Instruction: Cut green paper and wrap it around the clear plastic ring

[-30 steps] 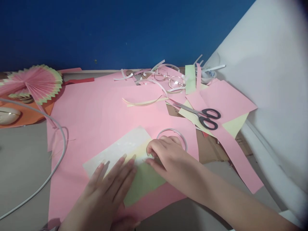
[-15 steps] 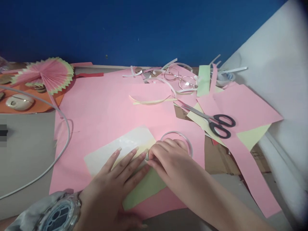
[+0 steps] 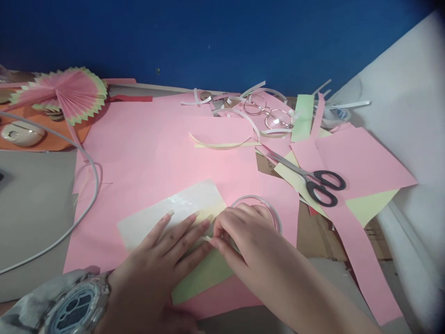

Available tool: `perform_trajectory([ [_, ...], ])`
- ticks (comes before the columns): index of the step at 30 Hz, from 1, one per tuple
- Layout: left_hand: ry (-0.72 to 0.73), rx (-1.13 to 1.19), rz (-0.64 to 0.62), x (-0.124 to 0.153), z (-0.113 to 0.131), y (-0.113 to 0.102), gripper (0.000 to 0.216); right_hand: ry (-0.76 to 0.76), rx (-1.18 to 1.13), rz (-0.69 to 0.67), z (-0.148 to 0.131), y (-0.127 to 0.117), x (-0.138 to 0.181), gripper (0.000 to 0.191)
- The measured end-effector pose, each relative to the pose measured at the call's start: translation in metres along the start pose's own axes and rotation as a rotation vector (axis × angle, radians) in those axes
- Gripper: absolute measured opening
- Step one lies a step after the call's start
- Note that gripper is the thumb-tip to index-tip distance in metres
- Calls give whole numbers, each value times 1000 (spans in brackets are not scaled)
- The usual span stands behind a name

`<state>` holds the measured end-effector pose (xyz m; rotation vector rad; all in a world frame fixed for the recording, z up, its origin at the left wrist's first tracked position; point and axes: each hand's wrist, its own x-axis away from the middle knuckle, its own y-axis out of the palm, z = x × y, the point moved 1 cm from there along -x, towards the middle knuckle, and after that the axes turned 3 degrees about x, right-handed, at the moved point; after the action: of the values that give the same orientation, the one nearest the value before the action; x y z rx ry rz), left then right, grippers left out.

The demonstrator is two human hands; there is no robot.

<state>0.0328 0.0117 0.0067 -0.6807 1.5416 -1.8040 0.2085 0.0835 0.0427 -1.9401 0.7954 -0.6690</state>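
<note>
On the pink sheet [image 3: 146,153], the left hand [image 3: 167,260] lies flat on green paper [image 3: 205,273] while right fingers [image 3: 222,232] pinch its edge, scissors [image 3: 309,178] at 2 o'clock.

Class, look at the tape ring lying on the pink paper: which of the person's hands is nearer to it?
Right. The right hand overlaps the tape ring's near edge, while the left hand lies flat on the yellow-green sheet, farther to the left.
</note>
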Motion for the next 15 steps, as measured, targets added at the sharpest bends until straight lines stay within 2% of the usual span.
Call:
perform_trajectory([
  [7, 28, -34, -22, 3, -3, 1, 89, 23, 45, 53, 2, 5, -2, 15],
  [15, -2, -1, -20, 3, -1, 2, 89, 94, 76, 30, 7, 8, -4, 9],
])
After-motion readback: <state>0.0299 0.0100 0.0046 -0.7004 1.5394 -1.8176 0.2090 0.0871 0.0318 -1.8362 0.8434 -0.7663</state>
